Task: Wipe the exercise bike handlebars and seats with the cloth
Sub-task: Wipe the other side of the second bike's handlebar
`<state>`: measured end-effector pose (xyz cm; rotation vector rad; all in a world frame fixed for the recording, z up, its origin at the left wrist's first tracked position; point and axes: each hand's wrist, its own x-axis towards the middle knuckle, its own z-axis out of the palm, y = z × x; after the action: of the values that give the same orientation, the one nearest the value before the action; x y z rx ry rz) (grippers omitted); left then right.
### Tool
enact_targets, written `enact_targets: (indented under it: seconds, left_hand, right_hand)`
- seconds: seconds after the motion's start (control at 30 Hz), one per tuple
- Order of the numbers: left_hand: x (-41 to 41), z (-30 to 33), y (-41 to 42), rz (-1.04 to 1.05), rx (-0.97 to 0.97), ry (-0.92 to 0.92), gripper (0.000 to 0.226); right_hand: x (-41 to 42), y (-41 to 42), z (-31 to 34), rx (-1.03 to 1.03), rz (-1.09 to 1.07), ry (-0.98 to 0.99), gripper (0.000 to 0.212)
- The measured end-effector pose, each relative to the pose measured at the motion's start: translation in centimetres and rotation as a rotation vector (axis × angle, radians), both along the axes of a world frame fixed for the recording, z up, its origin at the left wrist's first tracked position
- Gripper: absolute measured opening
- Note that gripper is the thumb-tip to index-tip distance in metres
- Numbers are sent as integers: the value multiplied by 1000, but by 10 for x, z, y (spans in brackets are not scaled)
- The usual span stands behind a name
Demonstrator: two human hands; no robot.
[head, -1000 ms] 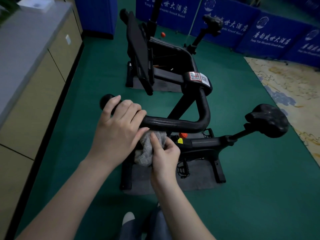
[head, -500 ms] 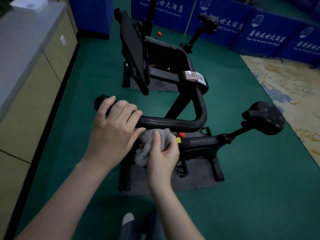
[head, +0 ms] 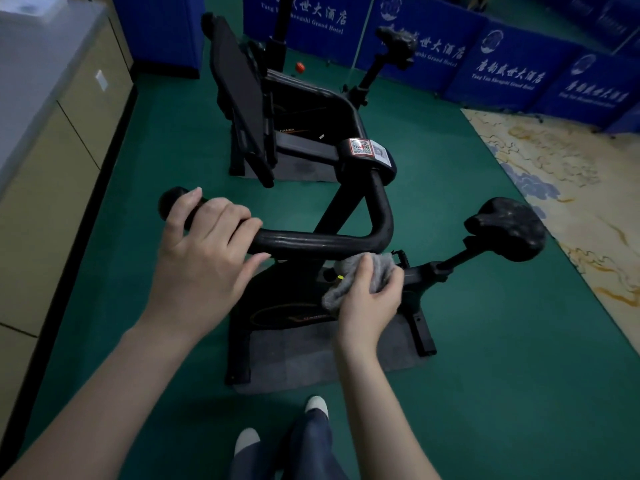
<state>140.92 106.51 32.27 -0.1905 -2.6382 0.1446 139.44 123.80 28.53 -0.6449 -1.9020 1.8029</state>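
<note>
A black exercise bike stands in front of me with its curved handlebar (head: 322,242) running left to right. My left hand (head: 204,251) lies over the bar's left end with the fingers draped on it. My right hand (head: 369,299) grips a grey cloth (head: 363,275) just under the bar's right bend. The bike's black seat (head: 505,228) sticks out to the right on its post. A second bike (head: 287,109) stands behind, its seat (head: 396,41) at the back.
A beige cabinet (head: 52,174) with a grey top lines the left side. Blue banner panels (head: 512,71) close off the back. A patterned carpet (head: 571,188) lies at the right. Each bike sits on a dark mat (head: 322,362) on green floor. My feet (head: 315,407) are just below the mat.
My right hand has slid the cloth rightward along the underside of the handlebar, from beside my left hand to the bar's bend. My left hand has stayed on the bar's left end.
</note>
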Motion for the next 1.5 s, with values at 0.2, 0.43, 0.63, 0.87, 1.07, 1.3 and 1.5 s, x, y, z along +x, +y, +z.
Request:
enact_targets:
  seconds: [0.2,0.43,0.63,0.87,1.07,1.3,1.5]
  left_hand:
    - [-3,5,22,-2,101,6,44]
    - [-13,-12,62,-119,253,-88,43]
    - [-18,-18,65,-81,357,-53,42]
    - [-21,-20,68,-52,419,-45,37]
    - [-21,-21,69,-39,440,-47,36]
    - [-22,-19,77,18,442,-24,38]
    - [-24,-16,82,57,438,-32,39]
  right_hand:
    - [4,-3,-1,172,65,21,26]
    - [-20,34,4,275,-66,-2,15]
    - [-20,31,-3,706,138,236,14]
    - [-40,37,13,926,546,318,15]
    - [-77,68,37,994,716,104,8]
    - [-101,61,53,1049,1065,-106,18]
    - [-117,81,54,1154,1094,-71,15]
